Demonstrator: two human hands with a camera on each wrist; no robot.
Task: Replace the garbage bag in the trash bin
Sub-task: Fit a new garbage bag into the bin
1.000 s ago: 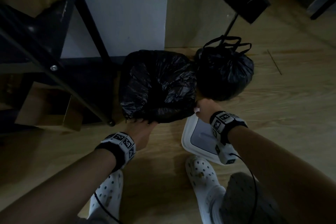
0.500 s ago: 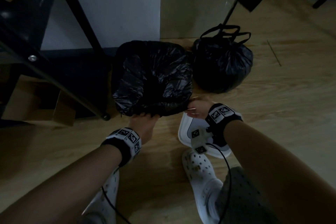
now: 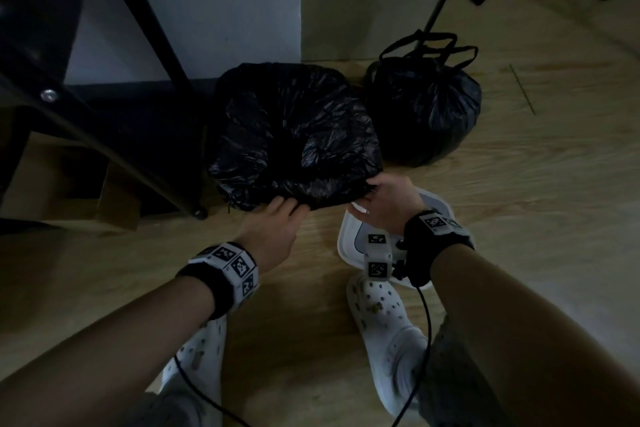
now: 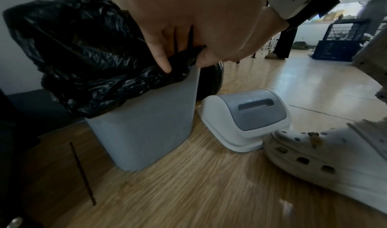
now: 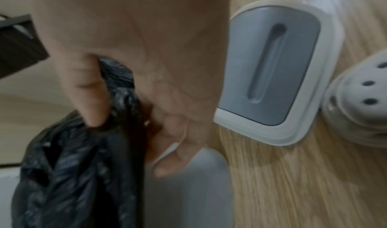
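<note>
My right hand (image 3: 388,208) is at the near right corner of the trash bin (image 4: 144,128), thumb and fingers pinching a gathered fold of the black garbage bag (image 3: 294,135); the right wrist view shows the thumb (image 5: 87,89) pressed on the crinkled plastic with the other fingers curled under it beside the bin's grey wall. My left hand (image 3: 277,232) sits at the near edge of the bin, a little left of the right hand, and from the left wrist camera I see its fingers (image 4: 161,56) curled down over the bag's rolled hem, gripping it against the rim. The bag is draped over the bin's mouth, its hem folded down over the outside of the upper wall, and its middle sags darkly into the bin. The bin stands upright on the wooden floor (image 3: 519,218), close to a pale wall (image 3: 214,3) with a dark baseboard. Just beside the bin on the right lies its white lid (image 4: 245,117) with a grey swing flap, resting on the floor and touching the toe of my right white clog (image 3: 384,319); my left clog (image 3: 201,357) is partly hidden under my left forearm. Behind the lid, next to the bin's far right side, sits a full black bag (image 3: 422,104) tied shut, its loop handles standing up. To the left of the bin runs a black metal frame (image 3: 145,31), with a cardboard box (image 3: 65,184) beneath it.
</note>
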